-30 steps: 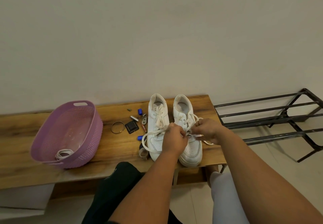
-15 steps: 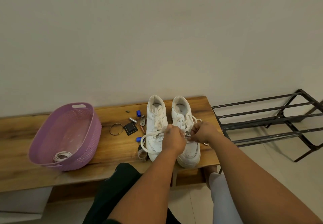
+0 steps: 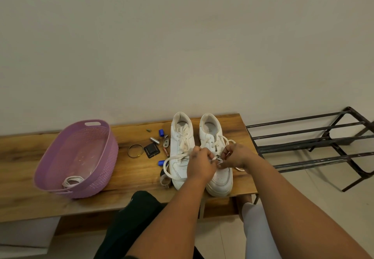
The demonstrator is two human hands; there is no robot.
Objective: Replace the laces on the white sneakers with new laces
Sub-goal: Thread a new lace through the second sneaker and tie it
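Two white sneakers stand side by side on the wooden bench (image 3: 131, 179), toes toward me. The left sneaker (image 3: 180, 149) has a loosely tied lace, and a long loop of white lace (image 3: 168, 162) trails off its left side. Over the middle of the right sneaker (image 3: 219, 175), my left hand (image 3: 200, 162) and my right hand (image 3: 235, 155) both pinch its white lace between curled fingers, close together. A coil of white laces (image 3: 72, 180) lies inside the purple basket (image 3: 109, 157).
Small items lie left of the sneakers: a bangle (image 3: 135, 151), a black square piece (image 3: 151, 150), blue caps (image 3: 161, 132) and metal bits. A roll of tape (image 3: 165, 179) sits at the bench's front. A black metal shoe rack (image 3: 315, 137) stands to the right.
Both hands have stayed on the right sneaker's lace, working at the same spot; my right hand has drawn slightly closer to the left.
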